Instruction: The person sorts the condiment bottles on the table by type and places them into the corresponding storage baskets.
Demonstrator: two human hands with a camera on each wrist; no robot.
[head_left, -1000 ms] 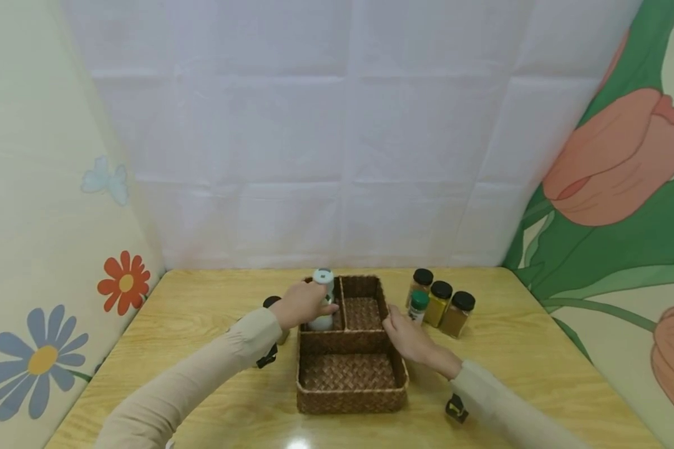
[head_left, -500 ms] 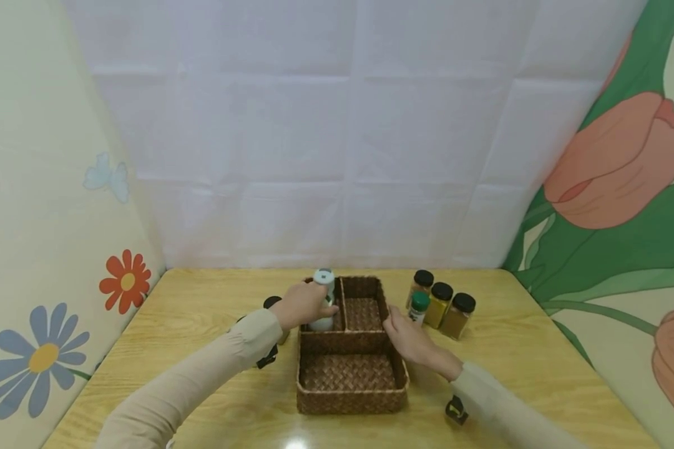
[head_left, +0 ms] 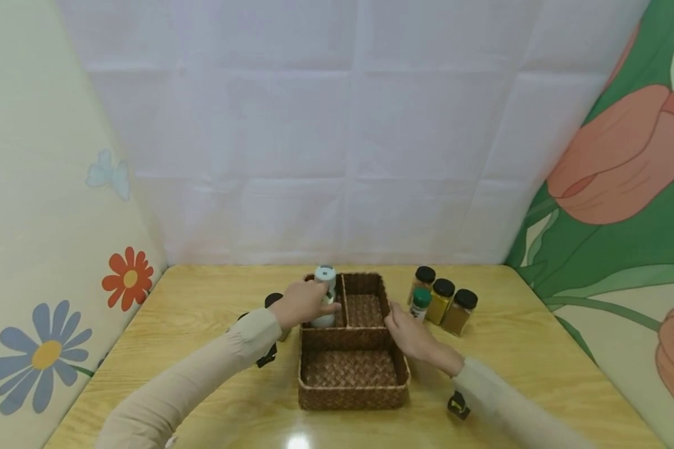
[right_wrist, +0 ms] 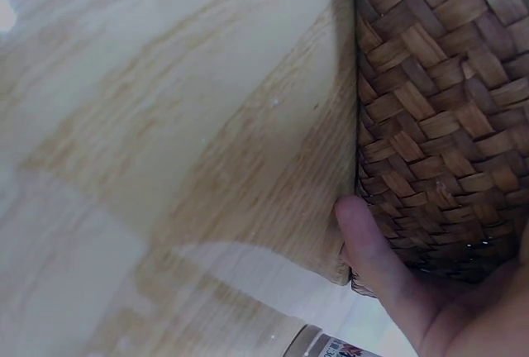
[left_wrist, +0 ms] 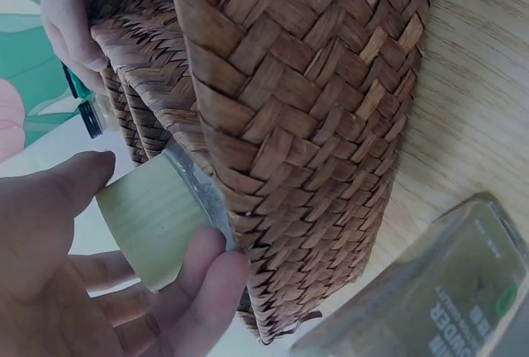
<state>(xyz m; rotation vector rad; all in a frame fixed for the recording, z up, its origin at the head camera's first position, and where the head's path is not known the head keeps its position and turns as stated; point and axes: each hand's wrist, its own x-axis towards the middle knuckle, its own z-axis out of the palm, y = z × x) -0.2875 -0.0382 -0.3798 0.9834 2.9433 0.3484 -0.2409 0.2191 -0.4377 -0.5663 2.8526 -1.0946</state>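
Observation:
A brown woven basket (head_left: 354, 399) with three compartments stands on the table. My left hand (head_left: 300, 305) reaches over its back left compartment. There its thumb and fingers pinch the pale lid (left_wrist: 157, 221) of a jar whose lower part is inside the basket wall. A white-topped bottle (head_left: 325, 274) stands just behind it in the same compartment. My right hand (head_left: 412, 337) holds the basket's right wall near the divider. In the right wrist view its thumb (right_wrist: 364, 229) lies against the weave; its other fingers are mostly hidden there.
Right of the basket stand a green-capped shaker (head_left: 419, 302) and several black-lidded spice jars, including one with yellow contents (head_left: 439, 304). Left of it, partly behind my left arm, are more dark-lidded jars; one powder jar (left_wrist: 455, 291) shows close by. A white cloth (head_left: 337, 156) hangs behind the table.

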